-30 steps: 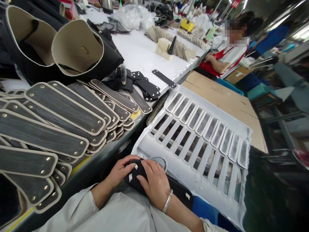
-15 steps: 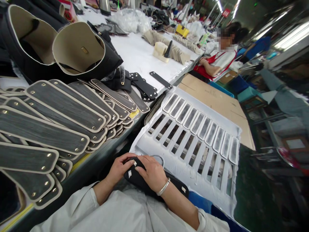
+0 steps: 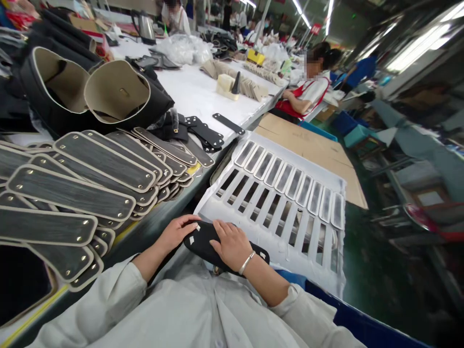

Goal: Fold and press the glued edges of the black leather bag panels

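A long black panel with rounded ends and small pale patches near its ends lies across my lap, tilted. My left hand is closed on its left end, thumb near the pale patches and the other fingers partly hidden behind the edge. Across the panel's middle is my right hand, wearing a silver bracelet, with fingers over the top edge and thumb on the face. Left of my hands, many dark panels with beige edges and brass-coloured studs are piled on the table.
A white slotted rack holding a row of pale-edged dark pieces stands on the right. Beyond it is a cardboard sheet. Black bag bodies stand behind the pile. A person in a red apron sits farther off.
My right hand has slid right along the black panel, off the patched end, and more of the panel's face shows. My left hand keeps that end. The camera view has also shifted.
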Tool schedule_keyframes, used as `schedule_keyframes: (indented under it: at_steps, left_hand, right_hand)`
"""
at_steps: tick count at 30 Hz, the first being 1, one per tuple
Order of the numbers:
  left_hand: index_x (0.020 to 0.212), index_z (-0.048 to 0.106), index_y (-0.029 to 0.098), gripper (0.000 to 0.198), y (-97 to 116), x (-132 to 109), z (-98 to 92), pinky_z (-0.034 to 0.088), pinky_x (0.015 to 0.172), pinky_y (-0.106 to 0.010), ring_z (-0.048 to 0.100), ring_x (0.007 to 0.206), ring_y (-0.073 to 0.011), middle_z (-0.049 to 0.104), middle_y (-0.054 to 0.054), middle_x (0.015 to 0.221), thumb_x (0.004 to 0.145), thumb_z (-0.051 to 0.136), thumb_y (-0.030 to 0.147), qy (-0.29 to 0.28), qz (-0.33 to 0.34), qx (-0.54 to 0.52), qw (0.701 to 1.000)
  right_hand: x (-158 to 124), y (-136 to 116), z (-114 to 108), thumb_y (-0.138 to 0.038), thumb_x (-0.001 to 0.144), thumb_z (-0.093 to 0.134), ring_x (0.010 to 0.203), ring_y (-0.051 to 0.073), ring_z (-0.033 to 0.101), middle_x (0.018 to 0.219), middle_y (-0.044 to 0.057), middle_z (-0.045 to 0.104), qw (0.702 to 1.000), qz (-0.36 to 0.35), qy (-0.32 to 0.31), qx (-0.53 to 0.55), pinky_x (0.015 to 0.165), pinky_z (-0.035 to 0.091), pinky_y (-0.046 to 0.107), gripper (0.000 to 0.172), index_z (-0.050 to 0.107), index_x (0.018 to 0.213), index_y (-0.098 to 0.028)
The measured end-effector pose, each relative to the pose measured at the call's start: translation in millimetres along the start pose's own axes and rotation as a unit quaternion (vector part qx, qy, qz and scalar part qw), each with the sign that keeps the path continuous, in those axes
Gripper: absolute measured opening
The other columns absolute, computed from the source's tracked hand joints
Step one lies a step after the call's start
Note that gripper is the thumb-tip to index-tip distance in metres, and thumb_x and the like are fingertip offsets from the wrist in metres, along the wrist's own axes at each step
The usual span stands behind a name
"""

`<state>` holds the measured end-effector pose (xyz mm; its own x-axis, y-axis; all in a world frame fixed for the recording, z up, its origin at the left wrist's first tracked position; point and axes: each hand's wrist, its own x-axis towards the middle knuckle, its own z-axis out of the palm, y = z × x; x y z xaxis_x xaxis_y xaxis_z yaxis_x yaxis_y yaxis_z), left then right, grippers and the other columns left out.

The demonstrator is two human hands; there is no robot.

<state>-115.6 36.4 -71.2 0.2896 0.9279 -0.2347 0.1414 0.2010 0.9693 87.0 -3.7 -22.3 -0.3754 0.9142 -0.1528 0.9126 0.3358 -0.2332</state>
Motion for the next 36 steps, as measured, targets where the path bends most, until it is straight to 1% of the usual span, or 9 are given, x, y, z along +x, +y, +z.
schedule_keyframes:
  at_steps: [6,9,12,17,23,27,31,34,36]
  left_hand:
    - [0.103,0.064,0.017,0.041,7,-3,-3.3,0.049,0.075,-0.029,0.063,0.083,-0.0211,0.070,-0.005,0.093,0.072,0.059,0.043,-0.015,-0.018,0.080,0.997]
    - [0.102,0.065,0.018,0.041,15,1,-2.5,0.049,0.070,-0.029,0.064,0.077,-0.0210,0.071,-0.004,0.088,0.072,0.057,0.045,-0.047,-0.031,0.115,0.992]
    - [0.098,0.068,0.020,0.038,28,7,8.9,0.048,0.078,-0.031,0.063,0.084,-0.0232,0.071,-0.005,0.092,0.073,0.057,0.046,-0.093,0.012,0.188,0.978]
    - [0.089,0.073,0.023,0.034,41,19,28.1,0.042,0.093,-0.035,0.061,0.096,-0.0285,0.071,-0.007,0.098,0.062,0.070,0.043,-0.106,0.083,0.284,0.949]
    - [0.104,0.068,0.018,0.050,36,14,3.8,0.048,0.087,-0.034,0.064,0.094,-0.0256,0.071,-0.007,0.098,0.063,0.071,0.047,-0.153,-0.069,0.176,0.970]
    - [0.120,0.057,0.020,0.067,26,1,-10.6,0.050,0.089,-0.030,0.062,0.101,-0.0228,0.069,-0.004,0.105,0.062,0.074,0.048,-0.164,-0.144,0.049,0.975]
    - [0.123,0.053,0.024,0.072,11,-5,-11.7,0.051,0.090,-0.032,0.062,0.103,-0.0250,0.069,-0.001,0.107,0.059,0.072,0.052,-0.124,-0.169,0.045,0.977]
    - [0.113,0.059,0.025,0.067,-8,1,-13.1,0.049,0.094,-0.032,0.061,0.105,-0.0273,0.070,0.000,0.105,0.055,0.069,0.057,-0.040,-0.125,0.113,0.985]
    - [0.106,0.063,0.027,0.058,-19,8,-15.3,0.050,0.093,-0.032,0.059,0.107,-0.0280,0.071,0.002,0.101,0.057,0.063,0.059,-0.047,-0.084,0.145,0.985]
  right_hand:
    - [-53,44,-11,-0.048,0.091,0.033,0.123,0.027,0.041,0.138,0.005,0.044,0.997,0.072,-0.029,-0.029,0.102,0.026,0.047,0.051,0.035,0.137,-0.026]
    - [-53,59,-22,-0.054,0.089,0.032,0.114,0.028,0.050,0.130,0.008,0.053,0.988,0.097,-0.121,0.017,0.097,0.033,0.049,0.054,0.038,0.136,-0.028]
    - [-35,61,-28,-0.056,0.085,0.037,0.108,0.028,0.056,0.122,0.009,0.059,0.974,0.091,-0.187,0.095,0.090,0.041,0.042,0.055,0.047,0.131,-0.026]
    - [-21,61,-24,-0.055,0.084,0.044,0.109,0.024,0.056,0.121,0.003,0.060,0.972,0.066,-0.163,0.153,0.091,0.042,0.036,0.047,0.056,0.121,-0.029]
    - [-73,99,-28,-0.055,0.079,0.052,0.111,0.026,0.054,0.121,0.009,0.060,0.961,0.117,-0.159,0.192,0.094,0.041,0.038,0.056,0.055,0.123,-0.020]
    - [-107,112,-21,-0.044,0.076,0.060,0.096,0.021,0.061,0.105,0.005,0.067,0.936,0.152,-0.126,0.291,0.084,0.045,0.032,0.043,0.062,0.112,-0.020]
    - [-122,103,-7,-0.038,0.076,0.061,0.095,0.018,0.061,0.103,0.002,0.067,0.916,0.177,-0.034,0.358,0.083,0.045,0.027,0.037,0.062,0.109,-0.021]
    - [-125,96,-6,-0.036,0.075,0.062,0.094,0.018,0.061,0.100,0.000,0.067,0.925,0.190,0.034,0.328,0.083,0.045,0.028,0.037,0.062,0.109,-0.024]
    - [-126,95,-11,-0.039,0.073,0.062,0.093,0.020,0.061,0.102,0.002,0.067,0.933,0.196,0.026,0.300,0.083,0.046,0.030,0.040,0.061,0.111,-0.024]
